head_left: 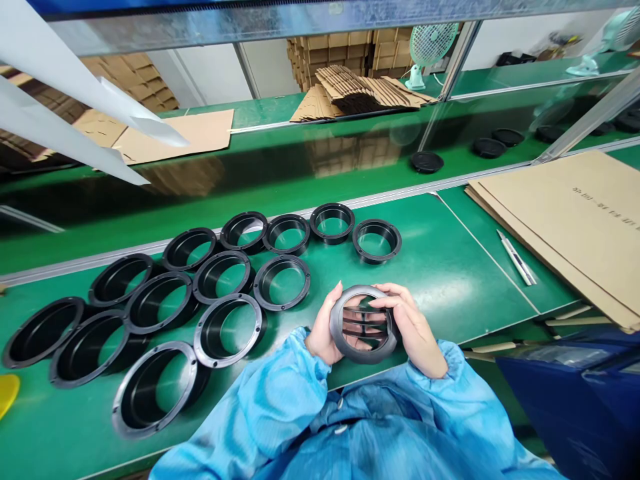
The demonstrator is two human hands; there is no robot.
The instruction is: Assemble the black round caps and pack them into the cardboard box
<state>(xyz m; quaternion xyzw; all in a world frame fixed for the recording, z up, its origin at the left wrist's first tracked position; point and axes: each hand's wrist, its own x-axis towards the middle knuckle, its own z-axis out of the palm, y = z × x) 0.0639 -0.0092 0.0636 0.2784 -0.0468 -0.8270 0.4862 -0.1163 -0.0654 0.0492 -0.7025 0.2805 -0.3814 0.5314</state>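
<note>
Two blue sleeves (280, 413) are filling the bottom middle of the frame. Just above them, the left hand (323, 330) and the right hand (413, 327) are holding one round black vent cover (363, 325) between them. The left grip is clenching the cover's left edge, and the right grip is wrapping over its right edge. The cover is tilting up, off the table, and thin bars are running across its middle.

To the left of the hands, many black rings (227, 330) are lying flat on the green table (450, 273). They are sitting close together in rows, from the lower left up to the middle of the frame. A bit of something yellow (7, 393) is peeking in at the left edge.

On the right, a small white knife (517, 258) is lying near a stack of brown cardboard (565, 220). A dark blue bin (575, 393) is sitting in the lower right.

Farther back, more black rounds (427, 162) are resting on a shiny green belt (280, 173). At the top, folded cardboard (360, 93) is piling up beside a small fan (430, 50).
</note>
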